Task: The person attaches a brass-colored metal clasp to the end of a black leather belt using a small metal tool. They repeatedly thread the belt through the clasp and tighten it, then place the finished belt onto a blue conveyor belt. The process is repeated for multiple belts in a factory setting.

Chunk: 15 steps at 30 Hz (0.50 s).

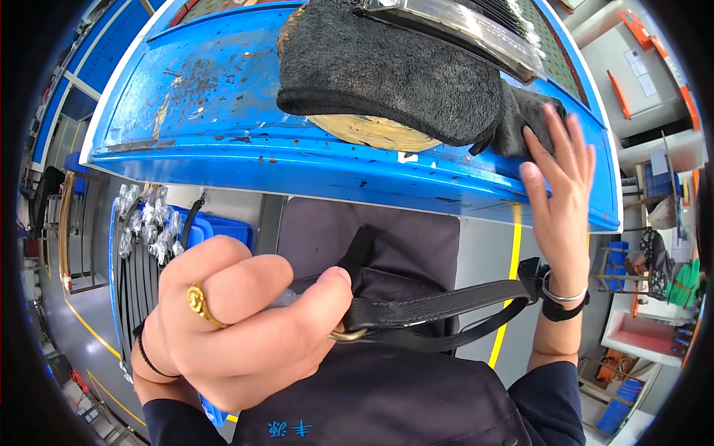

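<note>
My left hand (245, 320), a gold ring on one finger, is closed around the end of a black leather belt (439, 305). A brass-coloured piece of metal shows beneath the thumb, partly hidden by my fingers. The belt stretches to the right and loops back in front of my dark apron (401, 394). My right hand (561, 186) is open with its fingers spread. Its fingertips are at a dark grey cloth (528, 119) on the right of the blue bench; whether they press on it I cannot tell.
The blue workbench (201, 111) has a scuffed, stained top. A thick black towel (387, 74) covers a round yellowish pad (372, 132), with a metal bar (461, 33) behind it. At left, several black belts (149, 275) with plastic-wrapped ends hang beside a blue bin (223, 229).
</note>
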Each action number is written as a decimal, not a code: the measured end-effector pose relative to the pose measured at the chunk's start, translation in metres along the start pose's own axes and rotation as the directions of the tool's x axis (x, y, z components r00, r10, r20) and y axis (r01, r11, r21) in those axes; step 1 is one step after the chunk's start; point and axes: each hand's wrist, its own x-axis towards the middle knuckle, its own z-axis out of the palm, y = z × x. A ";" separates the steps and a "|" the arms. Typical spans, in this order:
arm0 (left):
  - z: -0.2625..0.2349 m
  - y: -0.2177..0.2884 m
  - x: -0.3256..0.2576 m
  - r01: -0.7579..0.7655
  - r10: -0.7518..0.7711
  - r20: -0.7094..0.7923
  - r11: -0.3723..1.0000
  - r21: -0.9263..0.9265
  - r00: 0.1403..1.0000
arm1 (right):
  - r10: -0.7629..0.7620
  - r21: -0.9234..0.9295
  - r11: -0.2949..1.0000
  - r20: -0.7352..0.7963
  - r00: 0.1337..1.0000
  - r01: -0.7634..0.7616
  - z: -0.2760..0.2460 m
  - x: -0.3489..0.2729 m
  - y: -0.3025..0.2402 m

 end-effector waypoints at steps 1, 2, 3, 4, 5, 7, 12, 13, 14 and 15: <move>0.000 0.000 0.000 0.003 -0.003 0.009 1.000 -0.011 1.000 | 0.001 -0.009 1.000 0.019 1.000 -0.001 0.001 -0.001 -0.001; -0.001 -0.001 0.001 0.006 -0.005 0.018 1.000 -0.023 1.000 | 0.003 -0.018 1.000 0.038 0.999 -0.002 0.001 -0.003 -0.002; -0.001 -0.001 0.001 0.009 -0.008 0.026 0.999 -0.034 1.000 | 0.015 0.044 0.999 0.042 0.999 -0.016 -0.005 -0.002 0.000; 0.000 -0.003 0.001 0.008 -0.006 0.027 0.999 -0.047 1.000 | -0.042 0.120 0.992 0.033 0.999 0.037 -0.014 -0.002 -0.003; 0.001 -0.003 0.002 0.008 -0.006 0.027 0.998 -0.056 1.000 | -0.099 0.197 0.976 0.017 0.995 0.094 -0.024 -0.002 -0.009; 0.002 -0.005 0.002 -0.003 0.005 0.023 0.996 -0.090 1.000 | -0.216 0.368 0.907 -0.014 0.976 0.206 -0.032 -0.010 -0.021; 0.002 -0.007 0.003 -0.030 0.037 0.045 0.988 -0.151 0.998 | -0.532 0.432 0.753 -0.044 0.846 0.496 -0.039 -0.021 -0.043; 0.003 -0.007 0.003 -0.021 0.027 0.040 0.990 -0.143 0.999 | -0.560 0.403 0.739 -0.077 0.825 0.540 -0.036 -0.020 -0.043; 0.005 -0.007 0.003 -0.013 0.018 0.036 0.991 -0.135 0.999 | -0.561 0.402 0.737 -0.087 0.824 0.544 -0.035 -0.021 -0.044; 0.006 -0.007 0.003 -0.006 0.010 0.031 0.992 -0.127 0.999 | -0.560 0.401 0.735 -0.097 0.823 0.547 -0.033 -0.022 -0.044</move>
